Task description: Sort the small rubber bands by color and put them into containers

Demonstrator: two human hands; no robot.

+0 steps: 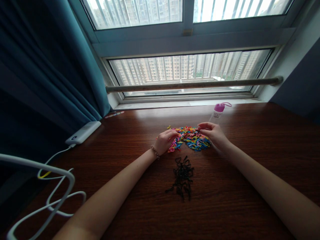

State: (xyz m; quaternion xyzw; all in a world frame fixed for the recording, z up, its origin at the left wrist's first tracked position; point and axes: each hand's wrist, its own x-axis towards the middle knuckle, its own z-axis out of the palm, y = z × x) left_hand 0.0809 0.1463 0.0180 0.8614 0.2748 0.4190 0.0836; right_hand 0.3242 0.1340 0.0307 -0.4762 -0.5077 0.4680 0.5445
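A heap of small multicoloured rubber bands [191, 137] lies on the dark wooden table. At its left edge is my left hand [165, 140], fingers together and bent down onto the bands; whatever they pinch is hidden. My right hand [212, 133] reaches over the heap's right side. Its thumb and fingertips are closed on what looks like a black rubber band [198, 131]. Nearer to me, a separate loose pile of black rubber bands [183, 176] lies between my forearms. A beaded bracelet [155, 152] circles my left wrist.
Behind my right hand is a clear bottle with a pink cap [220, 107]. A white power bank [83, 132] with a white cable [56, 151] sits at the left, beside a blue curtain [85, 66]. A rail [190, 85] crosses the window at the table's far edge.
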